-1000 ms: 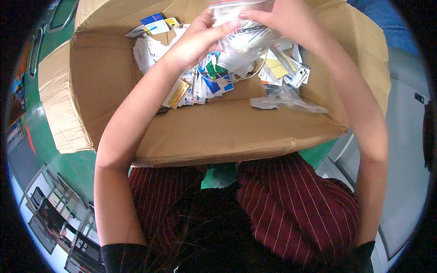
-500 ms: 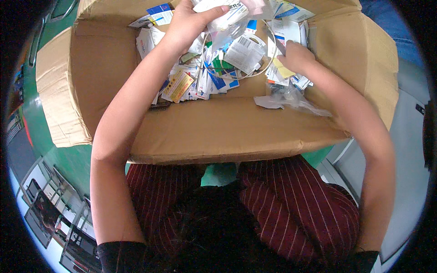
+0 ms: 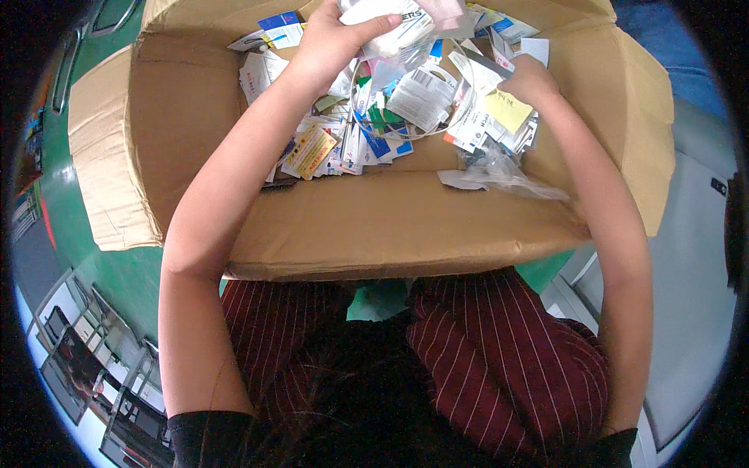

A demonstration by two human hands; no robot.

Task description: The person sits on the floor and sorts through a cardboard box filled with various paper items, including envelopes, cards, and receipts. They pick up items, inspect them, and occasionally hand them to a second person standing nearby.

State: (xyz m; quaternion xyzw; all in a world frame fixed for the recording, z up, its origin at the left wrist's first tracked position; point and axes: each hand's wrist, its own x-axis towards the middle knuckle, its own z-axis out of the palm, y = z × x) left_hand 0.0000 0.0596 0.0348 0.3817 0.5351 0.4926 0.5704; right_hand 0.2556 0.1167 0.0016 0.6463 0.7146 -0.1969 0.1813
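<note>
Nearest the camera are the person's knees in dark red pinstriped trousers (image 3: 499,366), with a green floor (image 3: 125,273) showing to the left. Resting against the knees is a large open cardboard box (image 3: 390,226), its near wall wide and bare.

Inside, toward the box's far side, lies a loose heap of paper tags and small packets (image 3: 367,132), white, blue, green and yellow, mixed with a thin white cable. A crumpled piece of clear plastic film (image 3: 499,171) lies by the box's right wall, just nearer than the heap.

The right hand (image 3: 530,82) is down in the heap near the far right corner, fingers curled in among the tags beside a yellow slip (image 3: 507,109); whether it has closed on any one item cannot be told. The left hand (image 3: 335,39) is raised over the far edge, clenched around a clear plastic bag (image 3: 398,23) with pieces inside.

By my judgement the sorting is far from finished: the bag holds only a little, while most of the tags are in the box.
</note>
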